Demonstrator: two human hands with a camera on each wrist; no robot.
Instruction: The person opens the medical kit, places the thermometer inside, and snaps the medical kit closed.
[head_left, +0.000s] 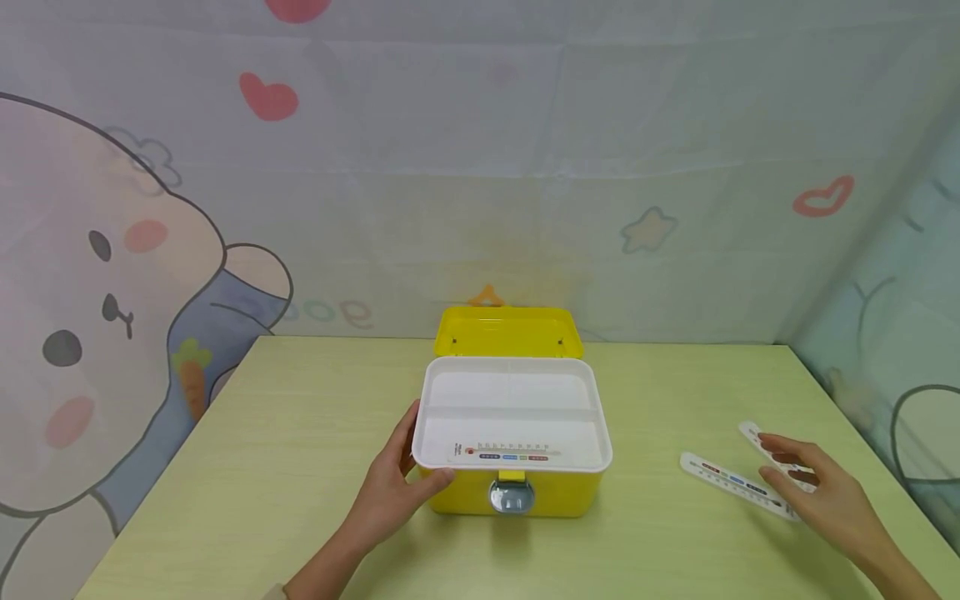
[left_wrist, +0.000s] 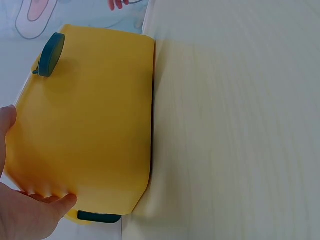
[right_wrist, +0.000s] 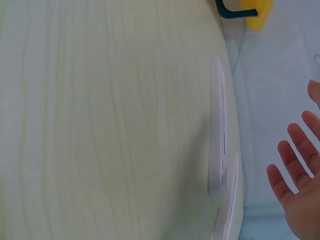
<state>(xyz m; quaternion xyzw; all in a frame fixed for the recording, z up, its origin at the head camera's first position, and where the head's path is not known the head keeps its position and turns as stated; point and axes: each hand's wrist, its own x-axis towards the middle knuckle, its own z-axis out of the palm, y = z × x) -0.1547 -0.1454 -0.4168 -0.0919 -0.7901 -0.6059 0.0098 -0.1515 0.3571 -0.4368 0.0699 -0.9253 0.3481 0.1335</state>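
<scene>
A yellow storage box (head_left: 480,496) stands with its lid (head_left: 510,332) raised at the back. Its white inner tray (head_left: 517,392) has a strip thermometer (head_left: 512,453) lying along the front. My left hand (head_left: 390,496) holds the box's left front corner, thumb at the front and fingers along the side; the left wrist view shows this hand (left_wrist: 30,212) against the yellow wall. At the right, my right hand (head_left: 821,492) hovers over two more white thermometers, one nearer (head_left: 738,485) and one farther (head_left: 752,433), partly covered by the hand. Its fingers (right_wrist: 300,145) are spread and hold nothing.
Everything stands on a pale wood-grain table (head_left: 330,400). A printed cloth (head_left: 450,167) with cartoon figures hangs behind and beside it. A grey latch (head_left: 512,497) sticks out from the box's front.
</scene>
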